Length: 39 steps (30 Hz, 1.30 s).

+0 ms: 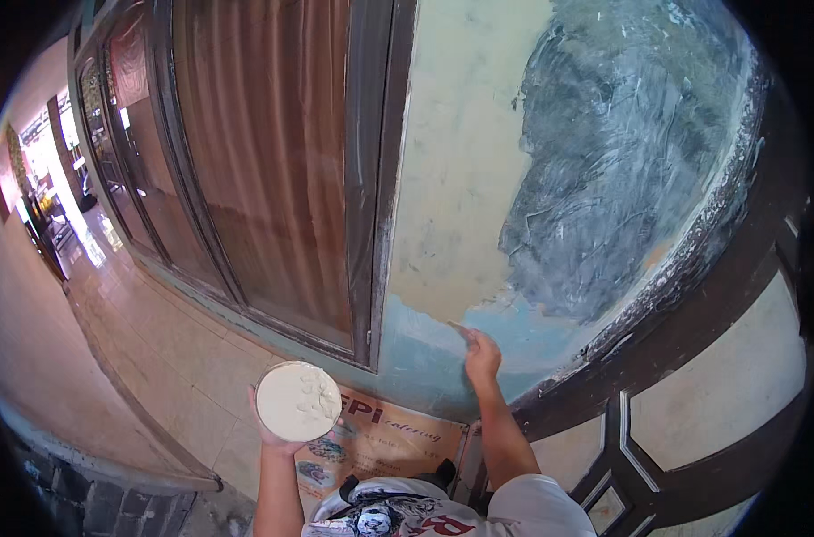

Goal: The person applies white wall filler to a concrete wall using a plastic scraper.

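My left hand (280, 441) supports a round tub (338, 413) from beneath and the side, its fingers mostly hidden. Smooth cream-coloured paste (286, 398) nearly fills it, with rough marks on the right part of the surface. Out in front, my right hand (483, 357) is closed around a small thin tool (459, 328); whether it is a brush or a scraper is too small to tell. The tool's tip is at the wall (452, 215), where a cream coat meets a light blue band (425, 353). Above and right spreads a rough dark grey patch (622, 161).
A dark-framed window (264, 170) with a brown curtain stands left of the wall. To the right is a dark door with pale panels (720, 385). A printed orange banner (380, 438) lies on the tiled floor (165, 358) below me. A low wall (40, 331) runs along the left.
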Tool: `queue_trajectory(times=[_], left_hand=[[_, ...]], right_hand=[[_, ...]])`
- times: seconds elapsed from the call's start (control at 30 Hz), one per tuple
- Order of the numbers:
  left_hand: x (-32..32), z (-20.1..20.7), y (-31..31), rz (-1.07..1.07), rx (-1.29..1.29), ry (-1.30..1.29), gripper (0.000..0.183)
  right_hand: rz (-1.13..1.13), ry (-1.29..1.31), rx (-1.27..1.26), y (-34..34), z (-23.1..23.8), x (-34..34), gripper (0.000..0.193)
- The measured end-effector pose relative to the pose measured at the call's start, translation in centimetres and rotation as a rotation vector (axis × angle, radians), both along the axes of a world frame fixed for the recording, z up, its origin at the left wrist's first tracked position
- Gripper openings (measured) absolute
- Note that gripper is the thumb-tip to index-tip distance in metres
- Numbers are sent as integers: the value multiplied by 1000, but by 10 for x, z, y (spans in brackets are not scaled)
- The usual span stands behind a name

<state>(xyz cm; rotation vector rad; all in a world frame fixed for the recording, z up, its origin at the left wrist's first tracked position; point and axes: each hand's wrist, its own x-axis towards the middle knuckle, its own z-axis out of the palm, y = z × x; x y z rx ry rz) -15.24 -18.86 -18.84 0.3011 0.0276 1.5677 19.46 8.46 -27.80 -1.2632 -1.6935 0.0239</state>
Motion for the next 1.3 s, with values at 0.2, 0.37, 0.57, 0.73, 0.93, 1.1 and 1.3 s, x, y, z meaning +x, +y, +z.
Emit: queue_trajectory(times=[0.2, 0.37, 0.57, 0.73, 0.93, 1.1, 1.3], left_hand=[[3, -3, 4, 81, -102, 48, 97], [1, -4, 2, -15, 61, 85, 95], [3, -2, 1, 115, -184, 49, 95], [6, 1, 18, 9, -53, -27, 94], [1, -6, 14, 52, -137, -33, 96], [4, 1, 12, 44, 17, 66, 99], [0, 0, 7, -37, -30, -21, 105]], right_hand=[[-70, -25, -19, 20, 18, 9, 18], [6, 26, -42, -5, -5, 13, 17], [-73, -80, -14, 9, 21, 23, 15], [-38, -133, -88, -5, 5, 34, 16], [-74, -77, 104, 20, 46, 28, 16], [41, -101, -100, -16, 11, 9, 15], [-60, -14, 25, 22, 16, 23, 17]])
